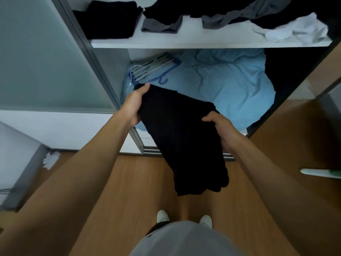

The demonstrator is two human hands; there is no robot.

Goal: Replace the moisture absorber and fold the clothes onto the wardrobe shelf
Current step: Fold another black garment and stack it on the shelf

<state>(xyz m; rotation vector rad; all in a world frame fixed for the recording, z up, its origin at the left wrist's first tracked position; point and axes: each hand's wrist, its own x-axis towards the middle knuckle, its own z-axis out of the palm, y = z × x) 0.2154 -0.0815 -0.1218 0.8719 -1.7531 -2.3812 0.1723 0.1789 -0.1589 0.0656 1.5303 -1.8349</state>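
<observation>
I'm standing in front of the open wardrobe, and my left hand (pixel 133 106) grips the top far corner of a black garment (pixel 177 137), thumb over the cloth. My right hand (pixel 224 130) pinches the near upper edge, fingers curled underneath. The garment hangs between them, tilted, its lower end dangling above the wooden floor (pixel 129 182) and the sliding-door track (pixel 149 151).

Up ahead, the white wardrobe shelf (pixel 184 43) carries a folded black stack (pixel 110 19) on its left, a small grey piece (pixel 160 26) just beside it, and then a loose heap of black and grey clothes (pixel 239 13). A crumpled white garment (pixel 295 32) lies on the shelf's right end.

Below the shelf, blue bedding (pixel 221 80) fills the compartment, and a bunch of hangers (pixel 153 69) lies on its left part. The frosted sliding door (pixel 36 52) stands to the left. My pale shoes (pixel 162 215) show on the floor below.
</observation>
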